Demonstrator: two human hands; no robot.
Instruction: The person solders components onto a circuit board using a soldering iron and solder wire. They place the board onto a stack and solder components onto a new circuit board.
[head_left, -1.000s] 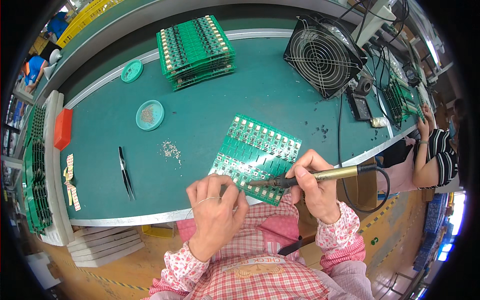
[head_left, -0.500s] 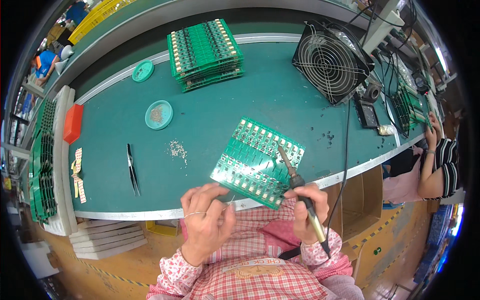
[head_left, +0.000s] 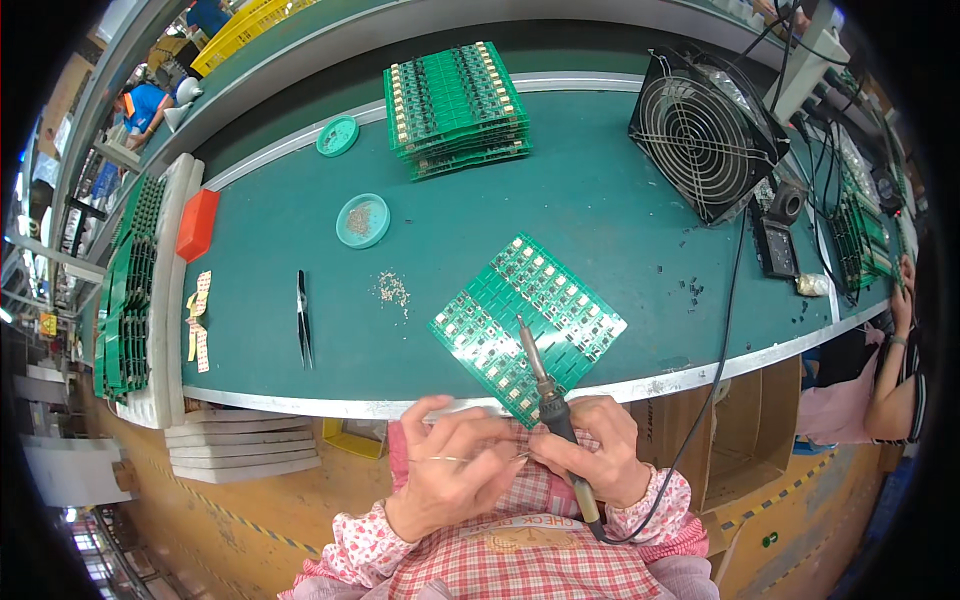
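Observation:
My right hand (head_left: 608,455) is closed around the handle of a soldering iron (head_left: 555,412), its cord trailing off to the right. The iron's metal tip points up and away, over the middle of a green circuit board (head_left: 492,312); whether it touches is unclear. That board lies turned cornerwise at the table's front edge, with rows of small pale and black parts. Close beside the right hand, my left hand (head_left: 455,475) pinches a thin solder wire (head_left: 522,456), and a strand of it crosses the fingers. The fingertips of both hands nearly meet below the board's near corner.
Behind stand a stack of circuit boards (head_left: 455,105) and a black fan (head_left: 690,140). Tweezers (head_left: 303,320), loose pale parts (head_left: 392,290), a round dish (head_left: 362,222) and a red box (head_left: 198,225) lie left. An iron stand (head_left: 775,240) and a co-worker's arm (head_left: 895,385) are right.
My hands have come together; the right one moved left and lower with the iron. Its tip went from the board's right side to its middle. The board has turned slightly, and the view has shifted.

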